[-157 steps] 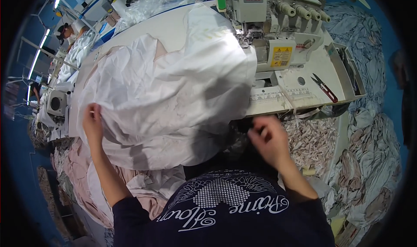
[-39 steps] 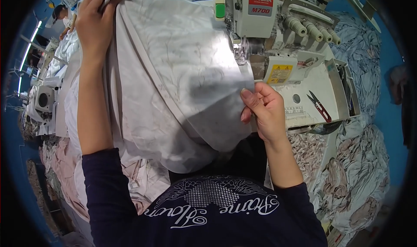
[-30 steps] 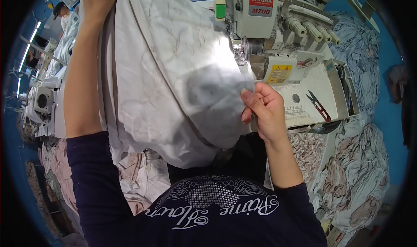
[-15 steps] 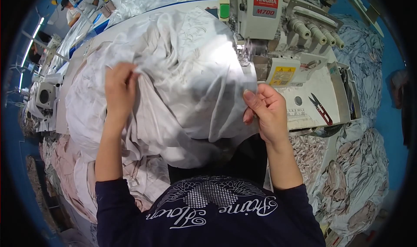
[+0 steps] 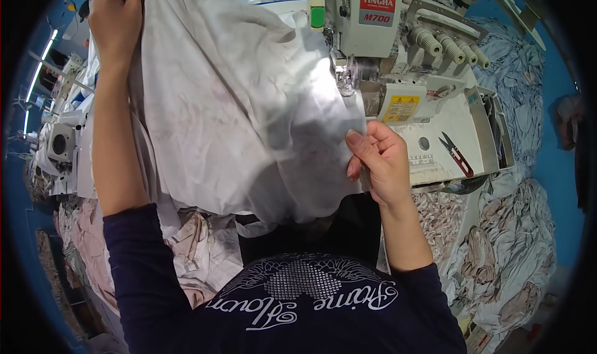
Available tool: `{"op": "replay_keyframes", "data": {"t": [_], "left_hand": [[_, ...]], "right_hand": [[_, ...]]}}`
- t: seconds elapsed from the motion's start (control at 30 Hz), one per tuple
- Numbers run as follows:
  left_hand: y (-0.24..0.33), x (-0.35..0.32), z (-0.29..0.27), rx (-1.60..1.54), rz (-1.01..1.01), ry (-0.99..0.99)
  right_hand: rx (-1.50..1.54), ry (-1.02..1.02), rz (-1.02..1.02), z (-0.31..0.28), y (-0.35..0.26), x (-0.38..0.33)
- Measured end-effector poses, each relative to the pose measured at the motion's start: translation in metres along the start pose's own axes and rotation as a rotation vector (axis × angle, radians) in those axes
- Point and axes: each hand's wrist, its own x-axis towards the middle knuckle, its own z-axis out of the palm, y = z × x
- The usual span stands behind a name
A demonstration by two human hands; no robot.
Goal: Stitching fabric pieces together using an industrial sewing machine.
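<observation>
A large piece of thin white fabric (image 5: 205, 105) stretches across the worktable in front of me, its right edge running up beneath the presser foot (image 5: 346, 80) of a white sewing machine (image 5: 371, 24). My left hand (image 5: 117, 24) is raised at the far left, closed on the cloth's upper left part and lifting it. Some of its fingertips run out of the picture. Just below the presser foot, my right hand (image 5: 384, 158) pinches the fabric's right edge between thumb and fingers. A lamp lights the cloth brightly beside the needle area.
Red-handled thread snips (image 5: 457, 156) lie on the machine bed, right of my right hand. Tension knobs (image 5: 441, 46) line the machine's front. Heaps of crumpled fabric (image 5: 507, 248) lie at the right, and pinkish cloth (image 5: 199, 248) lies at the lower left.
My left hand has moved up and to the left, pulling the bunched fabric up into a spread sheet. My right hand stays at the edge by the presser foot.
</observation>
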Motion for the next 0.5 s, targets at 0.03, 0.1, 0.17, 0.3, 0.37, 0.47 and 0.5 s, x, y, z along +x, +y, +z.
{"op": "replay_keyframes", "data": {"t": [0.03,0.1,0.17,0.3,0.37,0.47,0.5], "left_hand": [[-0.01,0.01,0.01,-0.02,-0.024,0.0],[-0.026,0.033,0.012,0.086,-0.096,0.002],[0.034,0.045,0.007,-0.222,-0.198,0.122],[-0.015,0.062,0.022,-0.042,-0.203,0.029],[-0.123,0.058,0.032,0.422,-0.193,-0.219],[-0.021,-0.024,0.032,-0.334,-0.36,-0.418],[0.024,-0.057,0.006,-0.563,-0.47,-0.67]], "right_hand": [[-0.004,0.007,-0.002,0.0,-0.001,0.0],[0.005,-0.018,0.009,0.005,-0.004,-0.001],[0.006,0.001,0.013,0.003,-0.006,0.0],[-0.013,-0.003,0.02,0.003,-0.004,-0.001],[0.002,-0.058,0.023,0.013,-0.005,-0.004],[-0.03,0.016,0.014,-0.001,0.0,0.002],[-0.048,0.04,0.012,-0.005,0.0,0.0]]}}
